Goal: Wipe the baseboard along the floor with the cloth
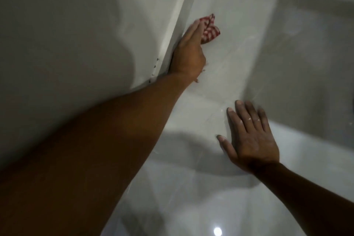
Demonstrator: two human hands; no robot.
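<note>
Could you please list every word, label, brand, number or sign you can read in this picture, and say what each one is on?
There is no readable text in this view.
The red-and-white checked cloth under the left hand shows only its pattern, no label.
The baseboard, wall and tiled floor carry no writing.
The small dark specks along the baseboard's edge are marks, not characters.

We see a glossy, polished floor [239, 188], tile-like with faint veining, mirroring a bright lamp spot at the lower centre of the frame. The wall [67, 34] filling the upper left looks matt and smooth, painted pale. Running diagonally between them, the baseboard [177, 17] seems smooth with a slight sheen. The cloth [209, 28] near the upper centre is soft woven fabric, red-and-white checked, crumpled.
</note>
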